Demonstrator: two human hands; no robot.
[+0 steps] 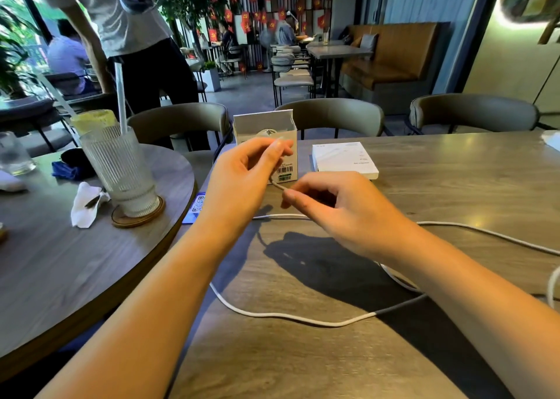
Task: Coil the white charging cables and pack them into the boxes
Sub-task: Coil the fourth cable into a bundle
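Over the table, both hands (raised) pinch the cable.

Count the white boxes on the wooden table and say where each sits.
2. An open upright box stands behind the left hand; a flat closed box lies to its right, beyond the right hand. None seems hidden.

The table looks like grey-brown wood grain with a soft sheen. The white cable has a matt, finely woven-looking sheath. Both boxes, the upright open box and the flat box, seem smooth matt cardboard. The ribbed glass is clear, on a wooden coaster.
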